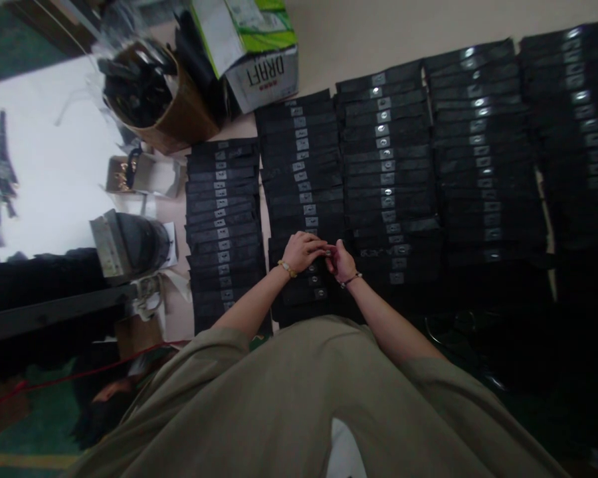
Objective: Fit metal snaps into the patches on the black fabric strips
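While the person looks down at a big pale surface [379, 33], the left hand [301, 252] and the right hand [341, 260] touch each other just above rows of black packets [303, 199]. Both hands are curled closed, with the fingertips [327, 251] pinched together. Whatever they pinch is too small to see. The hands sit over the near end of the second row from the left. Each packet is flat and has a small silver tag and a round metal dot. The packets lie in long rows, each one partly on top of the next, and the rows go off to the right.

A bead bracelet [286, 269] is on the left wrist, and a thin dark bracelet [351, 279] is on the right wrist. The person wears a baggy green-gray shirt [279, 398].

Past the rows, a brown paper tub [179, 113] holds dark things. Next to it is a white box with black letters [262, 79], and a green and white box [242, 30] sits on top of it. A small open box [144, 176] lies nearer the rows.
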Demonstrator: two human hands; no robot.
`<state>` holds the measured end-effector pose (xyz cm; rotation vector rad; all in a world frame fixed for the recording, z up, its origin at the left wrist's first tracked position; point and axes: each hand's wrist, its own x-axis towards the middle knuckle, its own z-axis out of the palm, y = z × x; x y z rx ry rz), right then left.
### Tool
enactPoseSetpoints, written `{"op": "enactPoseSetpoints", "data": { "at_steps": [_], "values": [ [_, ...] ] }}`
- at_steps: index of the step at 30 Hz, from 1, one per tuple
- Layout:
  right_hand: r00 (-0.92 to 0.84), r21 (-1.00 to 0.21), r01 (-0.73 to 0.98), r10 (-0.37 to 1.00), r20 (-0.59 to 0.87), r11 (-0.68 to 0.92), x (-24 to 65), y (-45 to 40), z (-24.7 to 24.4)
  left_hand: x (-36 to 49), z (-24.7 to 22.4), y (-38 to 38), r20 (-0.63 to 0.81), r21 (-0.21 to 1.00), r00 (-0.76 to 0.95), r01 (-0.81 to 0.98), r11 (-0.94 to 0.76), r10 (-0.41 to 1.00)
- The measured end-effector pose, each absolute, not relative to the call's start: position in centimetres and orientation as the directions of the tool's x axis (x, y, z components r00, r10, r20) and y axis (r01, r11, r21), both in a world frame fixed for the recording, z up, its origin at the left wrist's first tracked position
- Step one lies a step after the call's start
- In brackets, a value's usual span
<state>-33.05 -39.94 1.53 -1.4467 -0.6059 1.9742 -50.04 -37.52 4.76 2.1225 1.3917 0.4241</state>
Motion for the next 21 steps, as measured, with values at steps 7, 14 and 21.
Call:
{"op": "enactPoseSetpoints", "data": {
  "at_steps": [7, 14, 21],
  "values": [
    [-0.254, -0.654, -0.264, 0.705, -0.662, -0.709, -34.1, -38.2, 2.8, -49.3, 4.3, -36.6, -0.053, 0.576, 0.435, 0.749, -0.328, 0.899],
    [0.018, -0.785, -0.243, 0.806, -0.591, -0.57, -34.3, -32.2, 2.0, -49.6, 4.0, -31.8, -0.219, 0.592, 0.013, 0.796, 0.122, 0.976],
    [-0.122, -0.817, -0.312, 0.873, -0.471, -0.485, -33.5, -30.8, 0.6, -49.5, 3.6, -29.9, -0.31, 0.531, 0.021, 0.833, 0.155, 0.95]
  ]
}}
